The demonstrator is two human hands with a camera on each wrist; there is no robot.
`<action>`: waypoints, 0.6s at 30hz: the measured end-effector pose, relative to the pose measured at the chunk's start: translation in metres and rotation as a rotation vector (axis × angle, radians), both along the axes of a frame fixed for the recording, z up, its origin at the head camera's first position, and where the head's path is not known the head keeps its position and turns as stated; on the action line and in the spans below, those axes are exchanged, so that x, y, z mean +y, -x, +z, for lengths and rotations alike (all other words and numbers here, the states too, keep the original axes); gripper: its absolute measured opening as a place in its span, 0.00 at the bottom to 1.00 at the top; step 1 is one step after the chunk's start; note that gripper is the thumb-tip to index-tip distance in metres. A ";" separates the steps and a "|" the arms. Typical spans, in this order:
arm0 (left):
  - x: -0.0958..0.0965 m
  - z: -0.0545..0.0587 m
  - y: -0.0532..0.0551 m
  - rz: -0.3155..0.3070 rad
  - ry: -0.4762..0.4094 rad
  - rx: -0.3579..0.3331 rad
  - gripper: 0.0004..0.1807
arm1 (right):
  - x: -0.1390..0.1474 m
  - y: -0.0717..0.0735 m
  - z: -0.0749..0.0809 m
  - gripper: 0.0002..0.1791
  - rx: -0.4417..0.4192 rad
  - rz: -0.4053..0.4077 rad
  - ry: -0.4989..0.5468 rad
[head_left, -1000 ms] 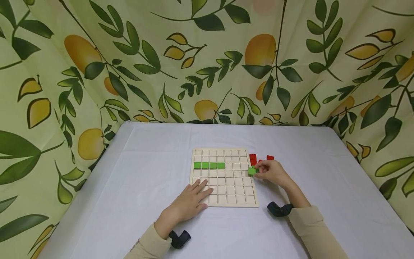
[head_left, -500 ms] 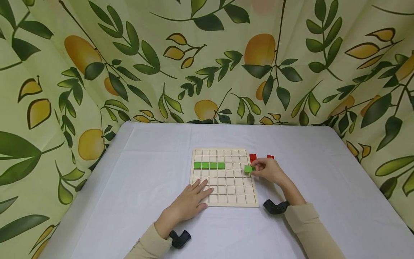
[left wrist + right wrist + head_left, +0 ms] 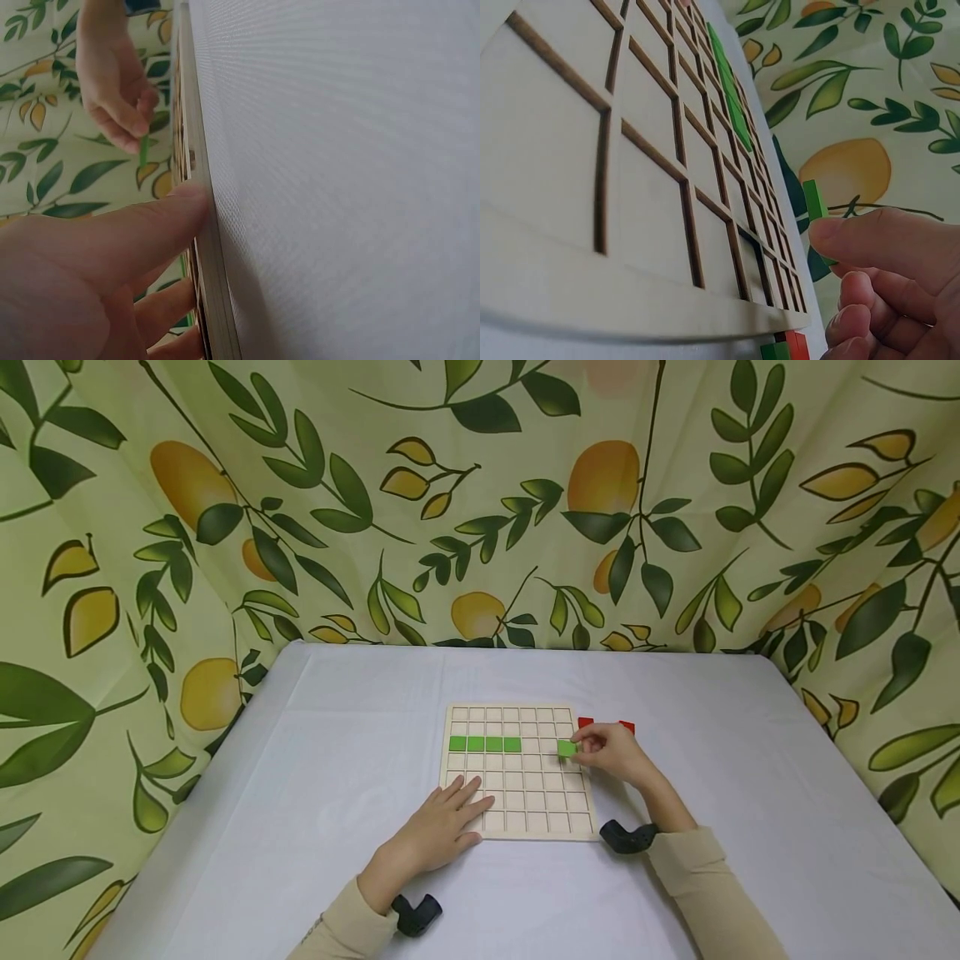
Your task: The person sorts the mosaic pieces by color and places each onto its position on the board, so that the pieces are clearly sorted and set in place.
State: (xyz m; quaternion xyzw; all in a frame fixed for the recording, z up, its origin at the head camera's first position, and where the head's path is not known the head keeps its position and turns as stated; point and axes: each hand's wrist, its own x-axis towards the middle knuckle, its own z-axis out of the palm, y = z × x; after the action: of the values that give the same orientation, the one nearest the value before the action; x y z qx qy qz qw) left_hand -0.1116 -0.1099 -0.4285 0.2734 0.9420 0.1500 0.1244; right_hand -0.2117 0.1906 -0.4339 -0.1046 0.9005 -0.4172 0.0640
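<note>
A pale wooden board (image 3: 551,781) with a grid of square recesses lies on the table. Several green square tiles (image 3: 485,744) fill the left part of one row, third from the far edge. My left hand (image 3: 435,831) rests with spread fingers on the board's near left corner; its thumb (image 3: 176,210) touches the board's edge in the left wrist view. Between thumb and fingertips, my right hand (image 3: 615,753) pinches a thin green square tile (image 3: 567,749). In the right wrist view this tile (image 3: 814,199) is held raised over the grid's right side.
Red tiles (image 3: 627,727) lie on the white cloth right of the board, partly hidden behind the right hand. A green piece (image 3: 775,351) and a red piece (image 3: 797,346) sit beside the board's edge. A leaf-patterned curtain (image 3: 480,527) surrounds the table.
My right hand has carried the green tile leftward, from the board's right edge to over the right-hand columns. The left hand stays put.
</note>
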 end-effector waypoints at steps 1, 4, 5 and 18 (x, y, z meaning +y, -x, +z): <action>0.000 0.000 0.000 0.000 0.001 0.000 0.28 | -0.001 0.000 0.000 0.14 -0.002 -0.003 0.000; 0.000 0.000 0.000 0.000 0.003 0.000 0.28 | -0.003 0.000 0.001 0.15 0.000 0.005 0.007; 0.000 0.000 0.000 0.000 0.003 0.000 0.28 | -0.004 0.000 0.001 0.15 0.001 0.007 0.010; -0.001 -0.002 0.000 -0.007 0.012 0.006 0.28 | -0.014 0.005 -0.002 0.14 0.001 0.026 0.031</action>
State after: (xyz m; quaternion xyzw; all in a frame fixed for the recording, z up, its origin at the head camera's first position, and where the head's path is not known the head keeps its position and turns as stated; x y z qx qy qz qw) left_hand -0.1118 -0.1112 -0.4309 0.2764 0.9423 0.1429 0.1237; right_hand -0.2164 0.1770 -0.4363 -0.1173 0.8926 -0.4301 0.0673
